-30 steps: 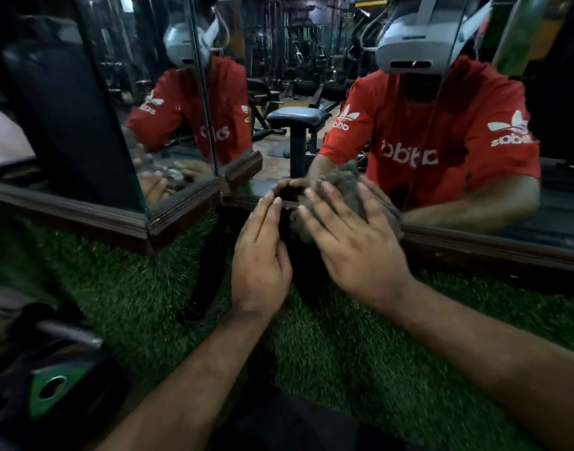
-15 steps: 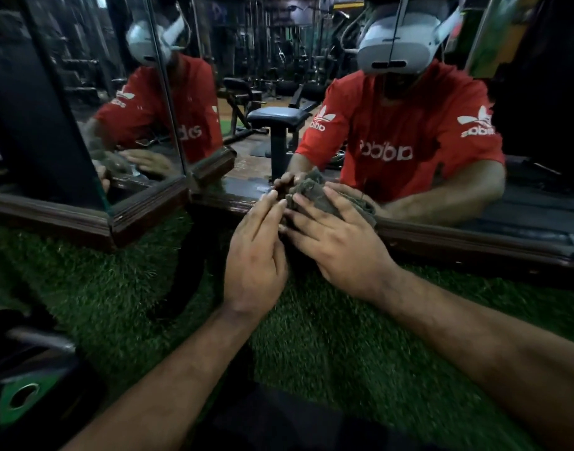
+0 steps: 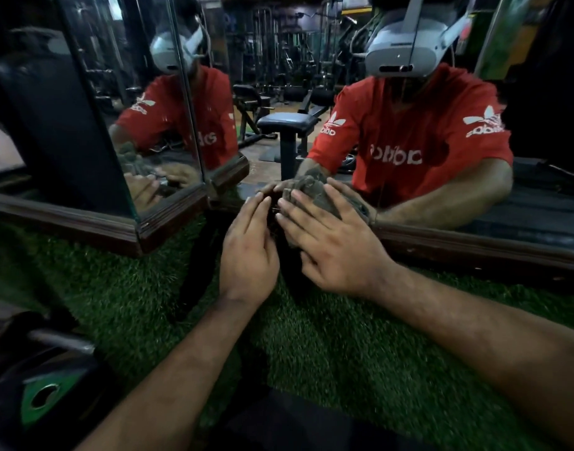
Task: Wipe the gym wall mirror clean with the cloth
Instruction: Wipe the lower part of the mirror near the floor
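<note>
A crumpled grey cloth [image 3: 315, 198] is pressed against the bottom of the wall mirror [image 3: 344, 102], just above its dark wooden frame [image 3: 474, 245]. My right hand [image 3: 336, 249] lies flat over the cloth with fingers spread, holding it to the glass. My left hand [image 3: 250, 249] rests beside it, fingers straight and together, its fingertips at the mirror's lower edge and holding nothing. The mirror shows the reflection of a person in a red shirt with a headset, and both hands.
A second mirror panel [image 3: 142, 109] juts out at the left on a wooden base [image 3: 94, 222], forming a corner. Green artificial turf [image 3: 344, 353] covers the floor. A dark machine part with a green plate [image 3: 41, 402] sits at the lower left.
The view has shifted slightly. My right hand and the cloth have slid a little to the right along the mirror's lower edge; my left hand stays beside it.
</note>
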Available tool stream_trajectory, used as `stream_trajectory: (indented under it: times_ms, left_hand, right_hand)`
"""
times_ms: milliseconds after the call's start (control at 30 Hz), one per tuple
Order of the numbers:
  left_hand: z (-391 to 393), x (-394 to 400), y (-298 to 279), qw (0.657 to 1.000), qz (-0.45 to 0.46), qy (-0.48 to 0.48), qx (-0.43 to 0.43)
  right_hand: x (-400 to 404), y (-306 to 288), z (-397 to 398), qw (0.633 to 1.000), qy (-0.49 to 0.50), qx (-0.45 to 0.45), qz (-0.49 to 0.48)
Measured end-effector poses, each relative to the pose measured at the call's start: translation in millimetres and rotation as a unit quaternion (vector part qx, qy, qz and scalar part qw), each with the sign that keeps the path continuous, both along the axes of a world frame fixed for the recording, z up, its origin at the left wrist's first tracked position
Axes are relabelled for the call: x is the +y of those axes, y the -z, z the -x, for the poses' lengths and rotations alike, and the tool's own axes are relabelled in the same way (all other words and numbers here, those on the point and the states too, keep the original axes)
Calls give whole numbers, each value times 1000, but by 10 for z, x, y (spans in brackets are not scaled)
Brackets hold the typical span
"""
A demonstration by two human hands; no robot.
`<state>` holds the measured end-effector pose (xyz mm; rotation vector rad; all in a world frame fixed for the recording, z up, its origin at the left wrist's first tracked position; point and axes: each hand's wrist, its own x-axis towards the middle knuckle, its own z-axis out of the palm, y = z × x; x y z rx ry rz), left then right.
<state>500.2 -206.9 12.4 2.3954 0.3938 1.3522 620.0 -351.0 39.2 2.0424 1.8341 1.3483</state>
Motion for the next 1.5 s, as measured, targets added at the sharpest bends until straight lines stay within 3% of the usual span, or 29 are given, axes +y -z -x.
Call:
stream_trajectory:
  times_ms: [200, 300, 467, 567, 667, 967, 1133, 1267, 1500]
  left_hand:
    - [180, 130, -241, 996, -77, -51, -3]
    - [362, 245, -414, 971, -177, -147, 61]
    - [700, 373, -681, 839, -275, -311, 353]
    - [824, 467, -708, 769, -332, -330, 436]
    - [926, 530, -705, 730, -381, -315, 472]
    - [821, 528, -678, 762, -358, -319, 436]
    - [724, 474, -639, 757, -367, -320, 436]
    - [641, 504, -717, 759, -358, -300, 454]
    - [688, 646, -681, 763, -380, -270, 448]
  right_hand:
    - [621, -43, 76, 997, 0, -75, 28]
    - [766, -48, 89, 996, -3, -82, 19]
    - [606, -20, 6, 995, 6, -94, -39]
    - [1139, -20, 249, 995, 24, -88, -29]
    - [1293, -55, 328, 997, 27, -69, -25]
    - [1423, 33, 380, 995, 58, -75, -37]
    - [897, 7, 175, 993, 71, -88, -17]
    - [608, 73, 180, 990, 100, -49, -85]
    - [1467, 24, 430, 994, 82, -55, -52]
